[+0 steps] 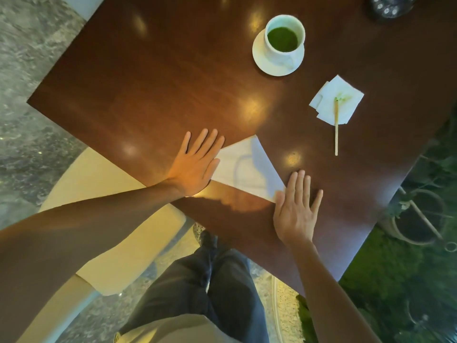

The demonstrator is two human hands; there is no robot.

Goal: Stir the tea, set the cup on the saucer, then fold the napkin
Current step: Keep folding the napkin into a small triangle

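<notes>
From the head camera, looking down, a dark brown wooden table (148, 78) fills most of the picture. A white napkin (247, 167) lies flat near the person's edge of the table. The left hand (195, 164) is spread flat with its palm down, and its fingers press on the left edge of the napkin. The right hand (295, 209) is flat and spread too, and its thumb side sits on the napkin's lower right corner. Neither hand is closed around anything; both just press down. Farther away on the table, a white cup (284, 37) full of green tea stands on a white saucer (265, 63). To the right of that lies a small crumpled tissue (337, 102) with a green stain on it. A thin wooden stir stick (336, 129) lies with its green tip on the tissue and its other end on the bare table. At the top right corner sits a dark round thing (390, 6), maybe a glass jar, but it is too blurry to tell. Below the table are the person's dark trousers (212, 280) and a pale chair seat (128, 233).
</notes>
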